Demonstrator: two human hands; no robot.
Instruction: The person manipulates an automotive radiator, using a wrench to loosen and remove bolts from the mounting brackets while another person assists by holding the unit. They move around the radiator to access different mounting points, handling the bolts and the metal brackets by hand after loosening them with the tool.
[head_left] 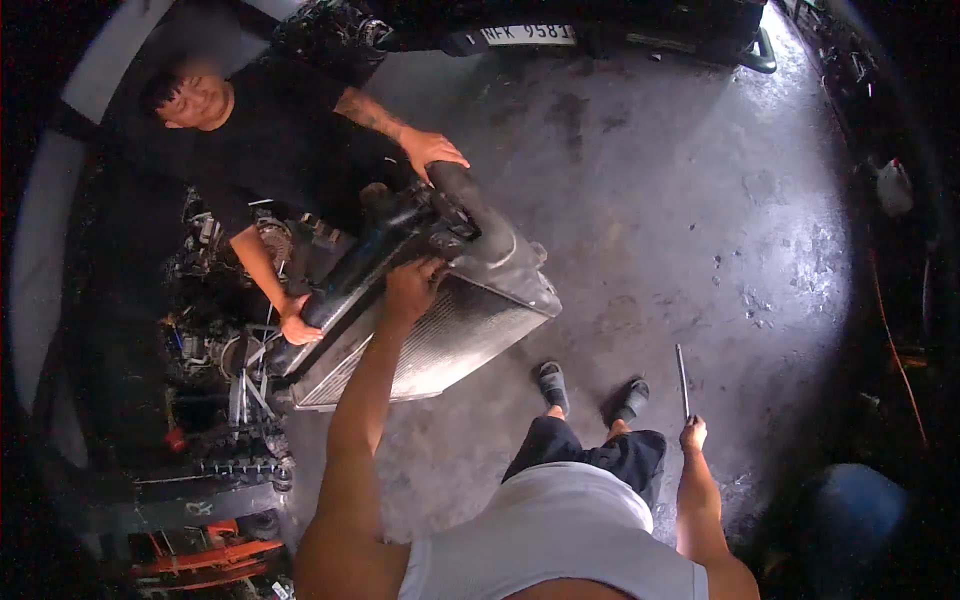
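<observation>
Radiator [450,345], tilted over gray floor [640,230] before a co-worker [290,130], is apparently being steadied; left hand [412,285] at its top, grip unclear, right hand [693,433] wrapped around a metal rod [682,380]. Next move likely calls for shared support.

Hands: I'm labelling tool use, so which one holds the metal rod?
The wearer's right hand grips the metal rod; the wearer's left hand and the co-worker's two hands are on the radiator.

Left arm [358,420]: bare, extended forward, nearly straight; left hand [412,288] at far reach, fingers bent. Right arm [698,500]: bare, lowered alongside torso [545,530]; right hand [693,434] closed.
</observation>
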